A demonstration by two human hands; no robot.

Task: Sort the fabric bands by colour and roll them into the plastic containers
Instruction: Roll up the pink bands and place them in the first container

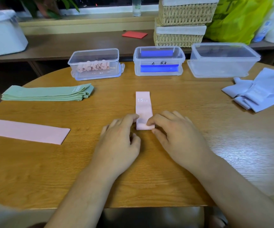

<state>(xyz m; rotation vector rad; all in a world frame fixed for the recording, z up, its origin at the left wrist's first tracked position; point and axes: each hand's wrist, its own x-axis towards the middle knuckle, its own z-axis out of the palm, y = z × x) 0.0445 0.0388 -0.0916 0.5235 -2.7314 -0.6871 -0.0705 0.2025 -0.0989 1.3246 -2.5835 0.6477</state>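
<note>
Pink rolls (92, 67) sit in the far-left container (94, 51). Left hand (119, 139) and right hand (175, 132) pinch a half-rolled pink band (143, 104). Green stack (47, 93) and lilac stack (257, 92) lie unrolled.

I see a round wooden table (34, 170) with a long low bench (67, 46) behind it. On the bench are a red card (134, 34), two stacked wicker baskets (179, 38), a yellow-green plastic bag (236, 18) and, far left, a white lidded bin (1, 33). Leafy plants (50, 5) and a clear bottle (136, 6) show at the window ledge.
</note>
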